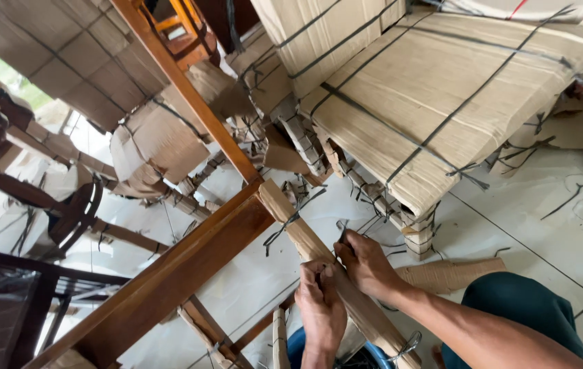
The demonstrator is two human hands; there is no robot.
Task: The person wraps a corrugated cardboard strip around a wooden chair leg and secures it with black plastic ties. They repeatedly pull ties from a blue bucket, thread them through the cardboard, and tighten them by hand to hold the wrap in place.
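Gripping wrapped chair leg (319, 256) (wrapped furniture (435, 102) near)

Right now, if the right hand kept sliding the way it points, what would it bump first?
The right hand points up-left along the cardboard-wrapped leg. It would probably meet the black strap knotted round that leg first, though depth is unclear.

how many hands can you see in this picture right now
2. The left hand grips the cardboard-wrapped chair leg low in the middle; the right hand holds the same leg just beside it. No other person's hands show.
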